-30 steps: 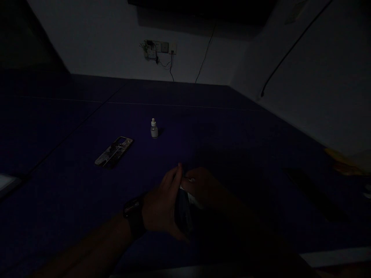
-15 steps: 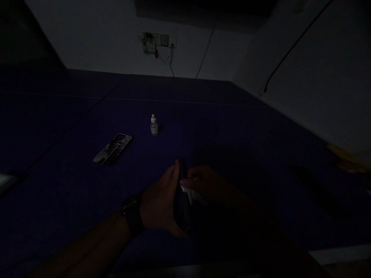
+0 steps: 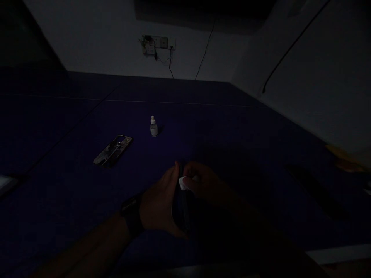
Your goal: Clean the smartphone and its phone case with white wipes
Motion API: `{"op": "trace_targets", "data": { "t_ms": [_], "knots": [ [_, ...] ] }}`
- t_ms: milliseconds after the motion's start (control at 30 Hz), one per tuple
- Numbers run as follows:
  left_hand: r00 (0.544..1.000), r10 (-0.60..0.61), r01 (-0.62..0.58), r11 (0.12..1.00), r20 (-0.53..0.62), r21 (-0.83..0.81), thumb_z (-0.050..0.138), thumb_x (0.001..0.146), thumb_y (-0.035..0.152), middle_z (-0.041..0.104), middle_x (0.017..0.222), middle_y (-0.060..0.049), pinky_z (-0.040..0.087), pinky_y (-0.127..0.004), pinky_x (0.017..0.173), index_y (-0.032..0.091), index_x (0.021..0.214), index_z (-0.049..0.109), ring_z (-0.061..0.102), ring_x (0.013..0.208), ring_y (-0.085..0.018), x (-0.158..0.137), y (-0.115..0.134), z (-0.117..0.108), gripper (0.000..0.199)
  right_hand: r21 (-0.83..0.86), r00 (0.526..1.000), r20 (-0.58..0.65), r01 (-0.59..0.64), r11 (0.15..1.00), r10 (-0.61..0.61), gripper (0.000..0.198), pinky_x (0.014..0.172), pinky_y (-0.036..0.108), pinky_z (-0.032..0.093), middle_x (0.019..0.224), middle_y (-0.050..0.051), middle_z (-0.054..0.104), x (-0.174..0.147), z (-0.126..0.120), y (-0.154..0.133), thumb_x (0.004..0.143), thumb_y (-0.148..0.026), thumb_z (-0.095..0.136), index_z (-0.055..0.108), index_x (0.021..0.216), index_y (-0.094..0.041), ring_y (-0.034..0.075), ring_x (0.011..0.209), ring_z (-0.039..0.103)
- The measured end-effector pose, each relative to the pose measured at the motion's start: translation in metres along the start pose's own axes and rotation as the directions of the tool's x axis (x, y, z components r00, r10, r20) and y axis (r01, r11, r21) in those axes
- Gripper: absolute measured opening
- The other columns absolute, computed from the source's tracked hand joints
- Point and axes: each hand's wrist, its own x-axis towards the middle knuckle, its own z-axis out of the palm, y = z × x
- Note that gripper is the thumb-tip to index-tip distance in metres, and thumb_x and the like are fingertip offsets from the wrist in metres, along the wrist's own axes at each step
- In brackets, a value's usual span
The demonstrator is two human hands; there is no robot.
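Observation:
My left hand (image 3: 159, 204), with a dark watch (image 3: 131, 216) on its wrist, grips a dark, flat phone (image 3: 181, 210) by its edges, tilted up on its side. My right hand (image 3: 203, 183) is closed on a small white tissue (image 3: 183, 183), pressed against the upper part of the phone's side. Most of the right fingers and forearm are lost in shadow. Beyond the hands, a small dropper bottle (image 3: 154, 129) with a white top stands upright. To its left lies a patterned phone case (image 3: 113, 150) with a camera cut-out.
The dark blue tabletop (image 3: 179, 116) runs back to a pale wall with a socket panel (image 3: 159, 42) and hanging cables. A long dark object (image 3: 315, 189) lies at the right, near a yellowish item (image 3: 344, 158). A pale object (image 3: 7, 183) sits at the left edge.
My right hand has shifted slightly along the phone's side, and the tissue now shows bunched at the fingertips rather than hanging below them. My left hand keeps its grip.

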Motion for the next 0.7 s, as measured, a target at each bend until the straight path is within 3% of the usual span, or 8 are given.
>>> {"op": "trace_targets", "data": {
  "t_ms": [167,267,400,600,633,700],
  "knots": [
    [1.0,0.007,-0.007,1.0,0.005,0.014,0.091,0.04,0.068,0.015,0.159,-0.027,0.041,-0.071,0.103,0.023,0.151,-0.031,0.026,0.141,-0.053,0.0,0.001,0.0,0.171,-0.006,0.995,-0.041,-0.087,0.996,0.087,0.025,0.052,0.022,0.039,0.074,-0.003,0.059,0.002,-0.004,0.002,0.078,-0.04,0.067,0.056,0.089,-0.021,0.012,0.059,0.052],
    [1.0,-0.004,0.004,1.0,0.015,0.026,0.09,0.04,0.068,0.01,0.16,-0.028,0.04,-0.072,0.103,0.023,0.15,-0.032,0.025,0.141,-0.054,-0.001,0.0,0.0,0.171,-0.092,0.985,0.069,-0.149,0.984,0.156,0.028,0.049,0.021,0.036,0.069,-0.003,0.058,-0.004,-0.009,-0.004,0.078,-0.045,0.068,0.057,0.08,-0.019,0.011,0.057,0.051],
    [1.0,0.006,-0.007,1.0,0.022,0.013,0.091,0.042,0.067,0.009,0.161,-0.027,0.039,-0.072,0.104,0.023,0.151,-0.031,0.022,0.143,-0.054,-0.001,0.0,-0.002,0.169,-0.204,0.934,0.207,-0.251,0.946,0.292,0.031,0.046,0.021,0.033,0.062,-0.003,0.058,-0.008,-0.013,-0.01,0.074,-0.046,0.074,0.059,0.075,-0.019,0.011,0.053,0.051],
    [1.0,0.0,0.0,1.0,0.018,-0.011,0.092,0.042,0.063,0.01,0.161,-0.026,0.039,-0.072,0.105,0.023,0.151,-0.03,0.023,0.142,-0.054,-0.001,0.002,-0.002,0.169,-0.098,0.981,-0.039,-0.194,0.976,0.191,0.031,0.049,0.022,0.035,0.062,-0.004,0.055,0.007,-0.011,-0.002,0.076,-0.047,0.069,0.056,0.072,-0.019,0.011,0.055,0.05],
    [1.0,0.0,0.0,1.0,0.012,-0.013,0.093,0.041,0.063,0.01,0.161,-0.026,0.038,-0.072,0.105,0.023,0.152,-0.03,0.023,0.142,-0.054,-0.001,0.001,-0.002,0.169,-0.097,0.98,-0.015,-0.198,0.975,0.197,0.031,0.049,0.022,0.035,0.062,-0.004,0.054,0.006,-0.011,-0.003,0.075,-0.047,0.069,0.056,0.072,-0.019,0.01,0.054,0.049],
    [1.0,0.005,-0.005,1.0,-0.004,-0.016,0.093,0.041,0.062,0.012,0.161,-0.025,0.038,-0.071,0.106,0.023,0.153,-0.028,0.024,0.142,-0.054,-0.002,0.0,-0.001,0.17,-0.126,0.954,0.151,-0.241,0.962,0.259,0.031,0.048,0.022,0.035,0.061,-0.005,0.055,0.003,-0.015,-0.007,0.073,-0.046,0.072,0.058,0.073,-0.019,0.01,0.053,0.049]
  ]
}}
